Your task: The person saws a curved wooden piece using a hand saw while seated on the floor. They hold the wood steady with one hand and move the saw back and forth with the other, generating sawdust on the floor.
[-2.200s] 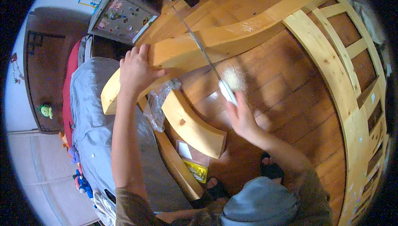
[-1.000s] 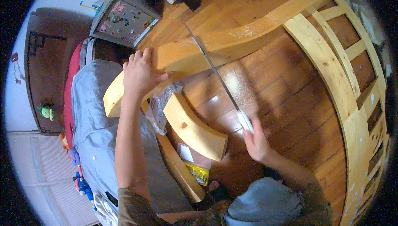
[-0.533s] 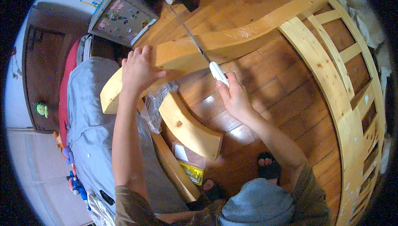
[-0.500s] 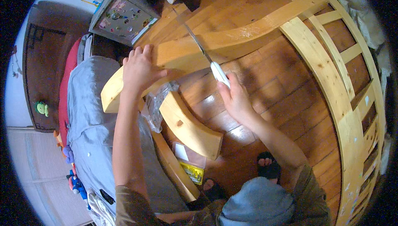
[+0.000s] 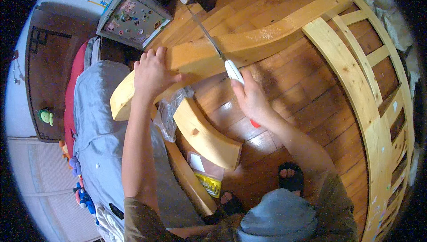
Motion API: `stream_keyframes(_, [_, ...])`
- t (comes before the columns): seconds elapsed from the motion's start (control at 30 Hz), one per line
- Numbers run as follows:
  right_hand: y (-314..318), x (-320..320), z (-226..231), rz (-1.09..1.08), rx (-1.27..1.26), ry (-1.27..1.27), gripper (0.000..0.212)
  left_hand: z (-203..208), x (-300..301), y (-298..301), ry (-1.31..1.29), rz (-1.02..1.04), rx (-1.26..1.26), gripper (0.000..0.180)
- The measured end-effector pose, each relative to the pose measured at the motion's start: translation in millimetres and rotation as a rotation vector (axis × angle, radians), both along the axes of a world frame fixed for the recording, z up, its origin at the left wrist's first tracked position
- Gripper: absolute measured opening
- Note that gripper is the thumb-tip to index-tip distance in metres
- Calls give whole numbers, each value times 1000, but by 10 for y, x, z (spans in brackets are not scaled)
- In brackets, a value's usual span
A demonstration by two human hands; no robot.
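Observation:
A long, curved wooden beam [image 5: 191, 57] runs across the view, its cut end pointing left. My left hand [image 5: 151, 71] grips it near that end, fingers bent over the top and thumb along the near side. In my right hand [image 5: 252, 97] is a handsaw [image 5: 231, 69] with a white handle and a red tip at its back end. The saw's thin blade lies across the beam, to the right of my left hand. Below the beam, a short curved wood piece [image 5: 207, 135] with a dark knot rests beside crumpled clear plastic [image 5: 168, 113].
The beam joins a slatted wooden frame [image 5: 351, 80] on the right. A bed with grey bedding [image 5: 100, 104] lies at left, with a narrow wood rail [image 5: 189, 180] along it. A yellow package [image 5: 209, 185] lies near my feet. A sticker-covered cabinet [image 5: 133, 17] stands at far left.
My right hand has pushed the saw slightly forward and away across the beam, and the red end of its handle now shows. My left hand keeps its hold on the beam.

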State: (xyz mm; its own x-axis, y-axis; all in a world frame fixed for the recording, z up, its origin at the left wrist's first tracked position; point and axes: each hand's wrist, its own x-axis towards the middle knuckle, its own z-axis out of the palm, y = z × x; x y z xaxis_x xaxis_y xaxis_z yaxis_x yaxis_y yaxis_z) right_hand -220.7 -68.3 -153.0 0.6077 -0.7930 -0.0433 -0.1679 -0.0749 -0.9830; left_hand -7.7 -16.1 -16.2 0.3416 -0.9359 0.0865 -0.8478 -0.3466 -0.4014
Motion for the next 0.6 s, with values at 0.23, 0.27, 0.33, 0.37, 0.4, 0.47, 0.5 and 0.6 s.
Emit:
stream_keyframes(0.23, [490, -444, -53, -36, 55, -6, 22, 20, 73, 71, 25, 45, 38, 69])
stream_keyframes(0.27, [622, -679, -118, -4, 73, 19, 19, 40, 78, 71, 18, 29, 20, 69])
stream_keyframes(0.33, [779, -1072, -52, 48, 113, 100, 18, 33, 25, 49, 10, -5, -11, 69])
stream_keyframes(0.37, [810, -1162, 72, 84, 136, 161, 19, 44, -16, 36, 14, 13, -5, 67])
stream_keyframes(0.4, [737, -1101, 268, 109, 215, 201, 22, 4, 5, 78, 20, 27, 16, 67])
stream_keyframes(0.47, [533, -900, 449, 113, 221, 190, 24, 27, 31, 70, 22, 49, 12, 66])
stream_keyframes(0.5, [462, -781, 438, 102, 168, 149, 24, 34, 24, 82, 22, 59, 14, 67])
stream_keyframes(0.6, [105, -328, 163, 48, 34, 84, 24, 78, -43, 49, 85, 119, 53, 81])
